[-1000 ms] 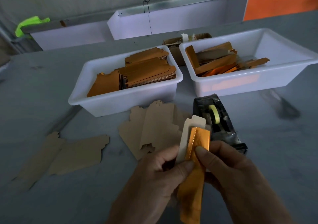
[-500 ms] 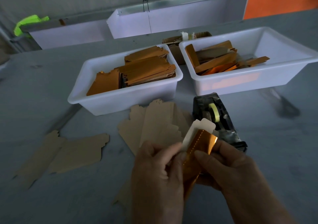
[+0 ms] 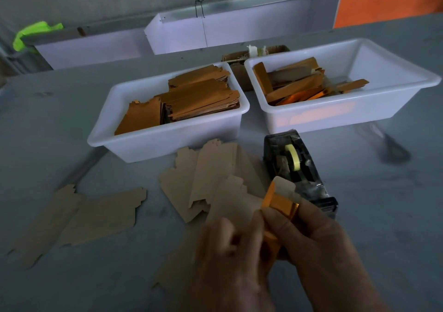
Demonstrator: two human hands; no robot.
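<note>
Holding a small orange foil carton (image 3: 281, 205) low in the middle of the view, the right hand (image 3: 316, 244) wraps it from the right, with the thumb laid across its shiny front and the fingers curled behind. The left hand (image 3: 230, 259) is blurred, yet its thumb and fingertips pinch the carton's left edge. Between the two hands the carton is partly folded up just above the bench (image 3: 371, 215), and its pale inner flap (image 3: 284, 187) sticks up at the far end. It sits just in front of a black tape dispenser (image 3: 297, 167) that carries a yellow-green roll. Flat brown carton blanks (image 3: 208, 179) lie spread on the bench to the left of the hands. Behind them stand two white plastic tubs: the left tub (image 3: 172, 144) holds stacked flat orange blanks, and the right tub (image 3: 335, 117) holds loose folded orange cartons
</note>
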